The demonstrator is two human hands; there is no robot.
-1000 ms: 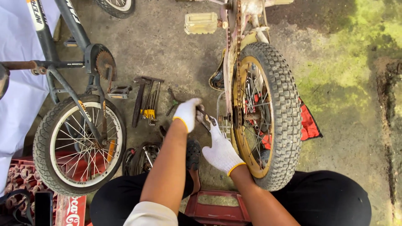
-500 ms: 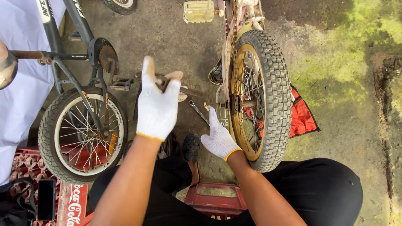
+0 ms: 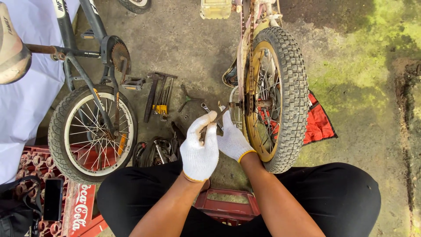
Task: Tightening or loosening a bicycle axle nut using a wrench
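Note:
My left hand (image 3: 199, 151), in a white knit glove, is closed around the handle of a thin dark wrench (image 3: 218, 119). The wrench slants up and right to the axle (image 3: 240, 105) of a small bike's knobby rear wheel (image 3: 287, 94). Just to the right, and touching the left, is my gloved right hand (image 3: 232, 140). Its fingers reach up along the wrench toward the axle and the yellow rim. Whether they grip anything is hidden behind the tool and my left hand. I sit with black-trousered legs either side of a red stool (image 3: 228, 205).
A second bike's wheel (image 3: 92, 131) and frame stand at left. Loose tools (image 3: 160, 94) and a small spanner (image 3: 206, 107) lie on the concrete between the bikes. Also here are a red crate (image 3: 30, 164) with a phone (image 3: 52, 199), a red cloth (image 3: 319, 125) and a white sheet (image 3: 26, 101).
My left hand went from the tools on the ground, rose with fingers spread, then came down beside the right hand at the axle, now closed on the wrench. The right hand stayed at the wheel.

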